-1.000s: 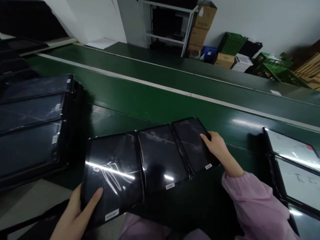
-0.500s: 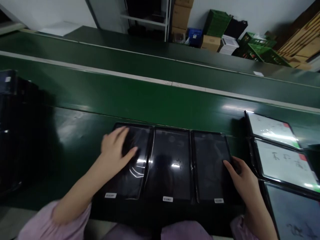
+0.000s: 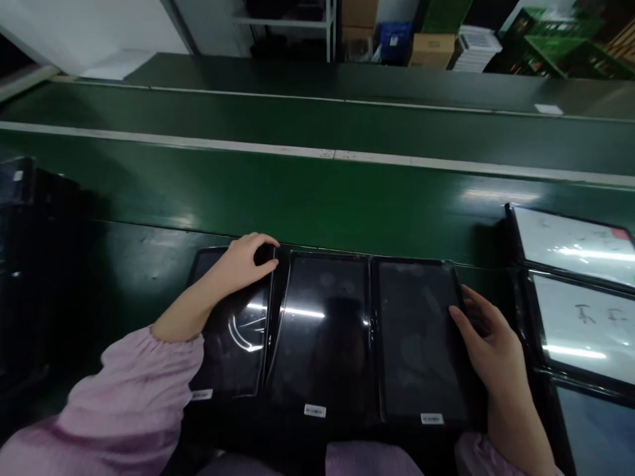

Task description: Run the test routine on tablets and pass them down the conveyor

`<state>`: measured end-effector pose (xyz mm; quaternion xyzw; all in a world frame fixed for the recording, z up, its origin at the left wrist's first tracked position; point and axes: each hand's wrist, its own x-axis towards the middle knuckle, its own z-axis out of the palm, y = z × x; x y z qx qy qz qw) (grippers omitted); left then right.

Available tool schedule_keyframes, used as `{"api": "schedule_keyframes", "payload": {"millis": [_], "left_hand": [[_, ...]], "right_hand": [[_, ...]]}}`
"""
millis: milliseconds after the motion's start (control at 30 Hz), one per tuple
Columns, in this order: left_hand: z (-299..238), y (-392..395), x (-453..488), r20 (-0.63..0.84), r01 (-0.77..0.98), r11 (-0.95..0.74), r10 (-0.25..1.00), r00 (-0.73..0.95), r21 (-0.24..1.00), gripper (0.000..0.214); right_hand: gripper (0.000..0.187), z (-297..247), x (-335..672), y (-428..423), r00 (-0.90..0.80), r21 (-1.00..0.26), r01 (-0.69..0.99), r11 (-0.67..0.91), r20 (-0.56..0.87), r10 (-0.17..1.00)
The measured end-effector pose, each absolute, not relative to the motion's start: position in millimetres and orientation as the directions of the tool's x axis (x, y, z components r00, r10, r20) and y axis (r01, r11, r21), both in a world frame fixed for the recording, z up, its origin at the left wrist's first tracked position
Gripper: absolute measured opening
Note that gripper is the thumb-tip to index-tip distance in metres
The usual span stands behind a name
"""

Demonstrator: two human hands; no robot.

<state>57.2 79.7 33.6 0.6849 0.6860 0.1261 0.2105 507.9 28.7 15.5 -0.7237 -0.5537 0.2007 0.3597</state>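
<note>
Three dark tablet-like panels lie side by side before me, each with a small white label at its near edge. My left hand [image 3: 248, 260] reaches over the left tablet [image 3: 235, 337], thumb and fingers closed around its upper right corner. A narrow wedge-shaped gap parts it from the middle tablet [image 3: 322, 337], which neither hand touches. My right hand [image 3: 491, 340] grips the right edge of the right tablet [image 3: 417, 337], thumb on the front face; the fingertips are partly hidden at the side.
Several panels with whitish faces and handwriting, such as the middle white-faced panel [image 3: 590, 324], lie at the right. A dark stack [image 3: 40, 264] stands at the left. Beyond the green bench [image 3: 317, 205] are a cardboard box [image 3: 431, 49], a blue bin [image 3: 394, 39] and green crates [image 3: 560, 53].
My left hand has gone from the left tablet's face to its upper right corner. That tablet now sits farther from the middle one at the top. My right hand stays on the right tablet.
</note>
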Motion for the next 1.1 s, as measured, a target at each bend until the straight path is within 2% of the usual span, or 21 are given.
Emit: {"api": "schedule_keyframes", "payload": {"millis": [133,333,467,633,767,867,933,1033,1100], "left_hand": [[36,81,66,-0.121,0.89,0.054,0.993,0.001,0.453,0.05],[40,82,74,-0.145,0.867,0.111,0.988,-0.045,0.485,0.051],[40,88,78,-0.15,0.883,0.185,0.98,-0.133,0.43,0.045],[49,92,90,-0.213,0.882,0.268,0.957,-0.198,0.386,0.044],[54,85,103,-0.231,0.847,0.243,0.962,-0.146,0.472,0.045],[50,79,107,-0.169,0.792,0.15,0.984,-0.06,0.592,0.049],[45,78,108,-0.112,0.779,0.076,0.994,-0.007,0.622,0.05],[38,88,105,-0.128,0.785,0.027,0.989,0.068,0.619,0.048],[36,100,101,-0.193,0.78,0.044,0.976,0.1,0.625,0.049]], "right_hand": [[0.062,21,512,39,0.286,-0.754,0.643,-0.136,0.072,0.955],[0.067,24,509,50,0.313,-0.791,0.58,-0.197,-0.007,0.95],[0.066,23,509,51,0.334,-0.808,0.537,-0.243,-0.061,0.941],[0.064,22,510,52,0.295,-0.81,0.549,-0.205,-0.042,0.955],[0.062,26,515,51,0.249,-0.791,0.582,-0.187,-0.045,0.967],[0.052,37,515,43,0.217,-0.733,0.674,-0.094,0.074,0.973],[0.041,47,507,35,0.14,-0.62,0.784,0.027,0.22,0.965],[0.027,62,479,22,-0.104,-0.437,0.857,0.273,0.374,0.922],[0.026,67,455,17,-0.28,-0.426,0.796,0.43,0.372,0.885]]}}
